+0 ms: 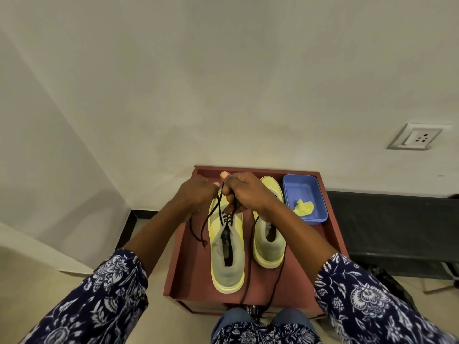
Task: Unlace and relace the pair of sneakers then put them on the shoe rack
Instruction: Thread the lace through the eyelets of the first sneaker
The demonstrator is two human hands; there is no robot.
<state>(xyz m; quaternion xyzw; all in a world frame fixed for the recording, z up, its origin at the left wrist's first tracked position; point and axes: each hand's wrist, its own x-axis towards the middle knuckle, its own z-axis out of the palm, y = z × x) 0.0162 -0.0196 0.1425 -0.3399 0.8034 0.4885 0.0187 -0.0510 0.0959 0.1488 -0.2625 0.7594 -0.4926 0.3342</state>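
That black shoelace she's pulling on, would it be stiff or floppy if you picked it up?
Probably floppy: the black shoelace droops in a loose loop below the left hand and its knotted end dangles. It likely weighs little, since pinched fingers lift it easily. Another lace trails limply over the shelf edge.

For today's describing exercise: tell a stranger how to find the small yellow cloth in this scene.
Start at the reddish-brown shoe rack top against the wall. Right of the two yellow sneakers sits a blue plastic tray. The crumpled yellow cloth lies inside it, the only thing there.
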